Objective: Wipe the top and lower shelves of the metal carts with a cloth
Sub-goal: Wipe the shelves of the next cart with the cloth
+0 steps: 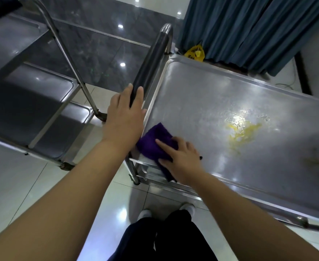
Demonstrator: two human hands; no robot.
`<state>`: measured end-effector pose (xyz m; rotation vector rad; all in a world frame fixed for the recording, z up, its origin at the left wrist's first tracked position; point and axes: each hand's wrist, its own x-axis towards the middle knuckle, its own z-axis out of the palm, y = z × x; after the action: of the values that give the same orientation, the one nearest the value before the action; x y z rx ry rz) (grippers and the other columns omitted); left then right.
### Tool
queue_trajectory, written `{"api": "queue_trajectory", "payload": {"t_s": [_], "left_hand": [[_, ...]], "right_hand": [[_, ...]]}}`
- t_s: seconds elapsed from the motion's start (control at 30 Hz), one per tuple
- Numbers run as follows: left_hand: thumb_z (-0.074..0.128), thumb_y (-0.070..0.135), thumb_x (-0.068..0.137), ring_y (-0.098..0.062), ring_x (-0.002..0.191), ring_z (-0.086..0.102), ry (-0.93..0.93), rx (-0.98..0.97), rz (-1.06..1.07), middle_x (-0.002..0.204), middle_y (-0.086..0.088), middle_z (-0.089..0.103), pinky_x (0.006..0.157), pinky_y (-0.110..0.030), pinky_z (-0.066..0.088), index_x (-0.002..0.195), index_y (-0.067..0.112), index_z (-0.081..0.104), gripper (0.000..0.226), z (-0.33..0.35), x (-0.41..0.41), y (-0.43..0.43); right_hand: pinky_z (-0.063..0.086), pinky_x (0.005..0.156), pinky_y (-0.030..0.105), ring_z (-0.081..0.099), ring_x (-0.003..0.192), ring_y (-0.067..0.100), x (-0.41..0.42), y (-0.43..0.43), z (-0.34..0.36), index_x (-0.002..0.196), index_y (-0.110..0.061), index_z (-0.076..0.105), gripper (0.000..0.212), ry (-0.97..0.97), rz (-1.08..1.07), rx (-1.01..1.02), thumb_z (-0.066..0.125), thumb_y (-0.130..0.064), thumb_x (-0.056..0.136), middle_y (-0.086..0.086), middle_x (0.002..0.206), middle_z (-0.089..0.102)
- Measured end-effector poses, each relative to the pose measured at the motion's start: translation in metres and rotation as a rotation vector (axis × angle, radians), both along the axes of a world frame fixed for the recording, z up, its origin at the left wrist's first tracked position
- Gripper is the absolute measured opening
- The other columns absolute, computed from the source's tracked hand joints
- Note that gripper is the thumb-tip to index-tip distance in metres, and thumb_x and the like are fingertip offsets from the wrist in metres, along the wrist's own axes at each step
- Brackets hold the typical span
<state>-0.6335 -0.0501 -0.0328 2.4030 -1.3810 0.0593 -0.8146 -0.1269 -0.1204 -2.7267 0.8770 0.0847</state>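
Wiping starts at the near left corner of the cart [230,102], whose top shelf fills most of my view on the right. A second cart [32,102] stands just beside it on the left, its shelves waiting their turn, and a blue curtain [249,31] hangs behind. My left hand [124,113] rests on the near end of the black handle [151,63], fingers fairly straight over it, I judge to keep the cart from rolling as I push. My right hand [181,159] lies flat with fingers spread on the purple cloth [153,142], pressing it to the shelf; the cloth's near edge droops over the rim. A yellow spill [243,132] sits well apart from the cloth, mid-shelf, so most of the top is probably not yet wiped. A yellow bag [195,52] past the far corner carries dark marks too small to read. I see no brand on either cart.
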Motion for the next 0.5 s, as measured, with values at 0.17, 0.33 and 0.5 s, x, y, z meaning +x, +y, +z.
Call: {"api": "queue_trajectory", "payload": {"t_s": [0.17,0.33,0.5], "left_hand": [[0.038,0.023,0.100,-0.041,0.126,0.033,-0.071,0.069,0.007,0.148,-0.025,0.026,0.105,-0.046,0.031,0.145,0.002,0.023,0.051,0.005,-0.005,-0.005],[0.033,-0.002,0.089,-0.046,0.130,0.029,-0.189,0.093,0.042,0.147,-0.030,0.024,0.109,-0.055,0.024,0.139,-0.006,0.027,0.051,0.009,-0.022,-0.019],[0.063,-0.001,0.076,-0.044,0.128,0.033,-0.150,0.075,-0.141,0.141,-0.026,0.036,0.110,-0.053,0.021,0.125,-0.003,0.048,0.051,-0.003,-0.051,-0.044]], "right_hand": [[0.024,0.101,0.048,0.030,0.116,0.036,-0.059,-0.065,0.004,0.143,-0.049,0.017,0.057,0.074,-0.764,0.043,0.039,-0.056,0.091,0.007,0.141,0.021],[0.022,0.100,0.047,0.018,0.118,0.028,-0.047,-0.024,0.001,0.141,-0.052,0.008,0.058,0.068,-0.479,-0.004,0.034,-0.060,0.090,-0.001,0.139,0.007],[0.021,0.104,0.043,0.023,0.121,0.028,-0.092,-0.044,0.010,0.141,-0.055,0.015,0.056,0.069,-0.294,-0.014,0.039,-0.057,0.091,-0.001,0.144,0.017]]}}
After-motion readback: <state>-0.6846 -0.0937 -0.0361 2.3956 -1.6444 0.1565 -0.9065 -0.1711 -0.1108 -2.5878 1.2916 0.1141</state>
